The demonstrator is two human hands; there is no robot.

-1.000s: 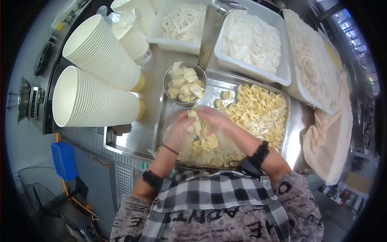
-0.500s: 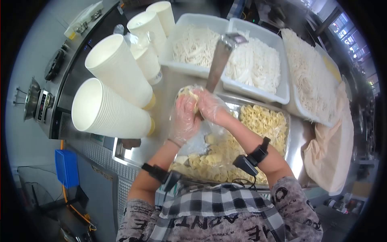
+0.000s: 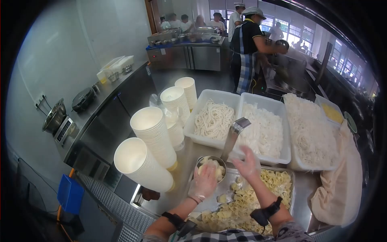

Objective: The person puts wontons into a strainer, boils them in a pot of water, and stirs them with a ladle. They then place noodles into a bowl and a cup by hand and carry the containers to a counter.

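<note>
My left hand [image 3: 205, 181], in a clear plastic glove, lies over a round, long-handled metal noodle strainer [image 3: 225, 169]. Its outstretched fingers rest on pale dumplings [image 3: 219, 171] heaped inside, covering part of them. The strainer's flat handle [image 3: 230, 144] slants up and away to a hooked end. Right of the handle, my gloved right hand [image 3: 248, 164] is raised with fingers apart and holds nothing. A metal tray [image 3: 293, 189] with many small folded dumplings [image 3: 270, 183] lies below both hands, partly under plastic film and my right forearm.
Stacked paper cups [image 3: 147, 167] stand to the left. Behind the tray are white tubs [image 3: 189, 137] of noodles [image 3: 213, 121], with more noodles [image 3: 308, 129] and a beige cloth [image 3: 340, 185] at right. A co-worker [image 3: 246, 48] in an apron stands at a steaming pot.
The view has tilted up, bringing the far room into sight. My right hand has left the strainer and spread its fingers; my left hand now lies over the dumplings in it.
</note>
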